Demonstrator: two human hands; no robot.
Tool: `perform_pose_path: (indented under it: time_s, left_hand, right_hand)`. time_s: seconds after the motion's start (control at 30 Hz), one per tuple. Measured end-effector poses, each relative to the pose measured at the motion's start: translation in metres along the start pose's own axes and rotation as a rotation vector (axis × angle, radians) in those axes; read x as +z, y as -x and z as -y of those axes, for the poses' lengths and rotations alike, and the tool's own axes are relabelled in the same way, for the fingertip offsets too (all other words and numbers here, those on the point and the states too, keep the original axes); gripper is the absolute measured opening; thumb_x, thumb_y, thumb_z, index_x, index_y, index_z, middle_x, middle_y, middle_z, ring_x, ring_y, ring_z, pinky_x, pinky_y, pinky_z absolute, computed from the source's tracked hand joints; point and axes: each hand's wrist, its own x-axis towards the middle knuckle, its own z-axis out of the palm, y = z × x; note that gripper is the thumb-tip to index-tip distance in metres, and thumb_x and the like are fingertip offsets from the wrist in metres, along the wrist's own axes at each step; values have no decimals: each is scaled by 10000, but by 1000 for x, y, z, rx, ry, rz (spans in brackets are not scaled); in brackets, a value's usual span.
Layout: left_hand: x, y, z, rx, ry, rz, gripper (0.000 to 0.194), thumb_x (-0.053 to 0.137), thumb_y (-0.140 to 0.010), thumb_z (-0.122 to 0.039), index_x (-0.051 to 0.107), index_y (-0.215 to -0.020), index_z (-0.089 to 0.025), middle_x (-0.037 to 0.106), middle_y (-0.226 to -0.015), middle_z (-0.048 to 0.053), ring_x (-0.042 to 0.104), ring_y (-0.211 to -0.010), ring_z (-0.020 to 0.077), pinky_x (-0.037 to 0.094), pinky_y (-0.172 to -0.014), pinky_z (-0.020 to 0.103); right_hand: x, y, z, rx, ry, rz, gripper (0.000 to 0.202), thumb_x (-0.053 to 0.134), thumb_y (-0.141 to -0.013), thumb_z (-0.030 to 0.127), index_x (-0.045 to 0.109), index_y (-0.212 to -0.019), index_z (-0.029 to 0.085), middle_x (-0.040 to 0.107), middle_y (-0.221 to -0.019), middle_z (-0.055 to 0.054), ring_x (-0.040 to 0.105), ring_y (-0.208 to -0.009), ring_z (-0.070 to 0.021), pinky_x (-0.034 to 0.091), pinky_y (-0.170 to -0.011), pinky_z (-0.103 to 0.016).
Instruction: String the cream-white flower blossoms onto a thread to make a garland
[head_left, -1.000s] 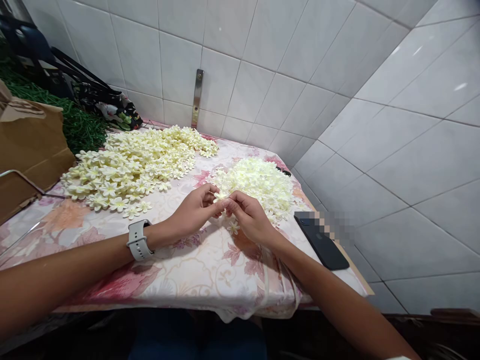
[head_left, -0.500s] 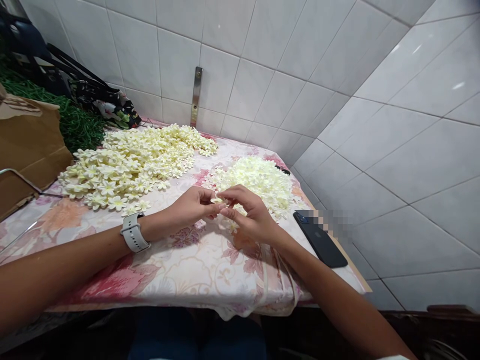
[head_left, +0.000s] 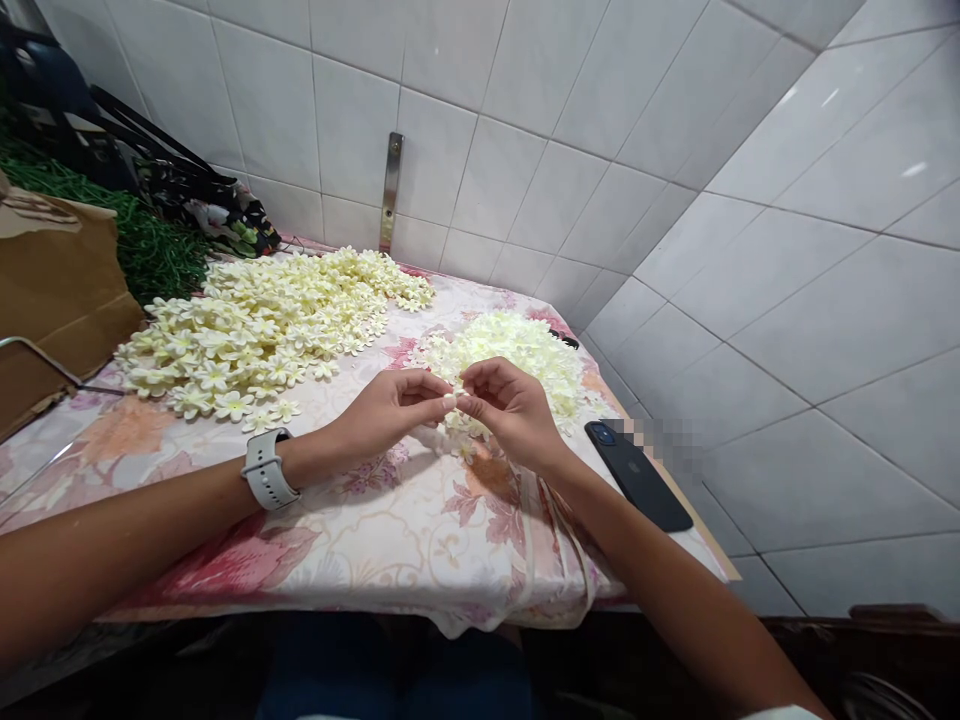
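Over the tablecloth point(head_left: 375, 540), left hand point(head_left: 409, 405) and right hand point(head_left: 510, 405) pinch a flower point(head_left: 458, 388) (now mostly hidden, plainer before).

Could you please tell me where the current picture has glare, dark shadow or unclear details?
Head view: glare streaks on the right tiled wall; head view: the whiter flower pile looks washed out; head view: deep shadow below the tablecloth; head view: blocky pixels beside the phone; head view: pinched pale piece indistinct.
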Motion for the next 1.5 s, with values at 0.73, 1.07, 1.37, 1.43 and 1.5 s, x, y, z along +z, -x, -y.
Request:
perform_pose_path:
  time_s: [0.73,1.07,1.37,1.43,1.5]
  left_hand:
    - [4,5,3,46,-113,25,481,580,-873,-644,556,-728,-185,539,-659,-3,545,-614,133,466,-554,236]
    - [3,2,8,46,-54,21,449,592,-884,-615,562,-807,-174,552,-753,-5,590,-684,132,511,-651,253]
    - [6,3,3,4,77,-25,452,650,-837,-609,532,-762,-179,501,-726,-29,519,-641,103,495,-641,245]
    - [6,3,3,1,46,4,457,653,-833,-616,547,-757,-179,504,-711,-26,497,-620,101,476,-607,235]
    - [6,4,4,14,-7,6,445,672,-825,-606,575,-766,-176,522,-698,-19,488,-603,101,449,-572,225]
  right_hand:
    - [2,5,3,27,-45,144,286,826,-759,413,704,-900,195,712,-853,-39,658,-777,-162,535,-751,-314]
    - [5,4,5,42,-2,41,326,788,-781,481,667,-782,178,615,-679,4,511,-606,-111,424,-590,-268]
    - [7,5,2,77,-74,77,293,823,-754,440,687,-814,187,678,-784,-21,589,-688,-129,485,-671,-280]
    - [9,6,0,57,-64,82,297,823,-757,441,679,-790,183,665,-748,-15,568,-654,-122,471,-645,-277]
    - [10,8,-2,13,-26,60,283,811,-778,428,673,-768,181,648,-712,-7,556,-637,-119,455,-630,-274]
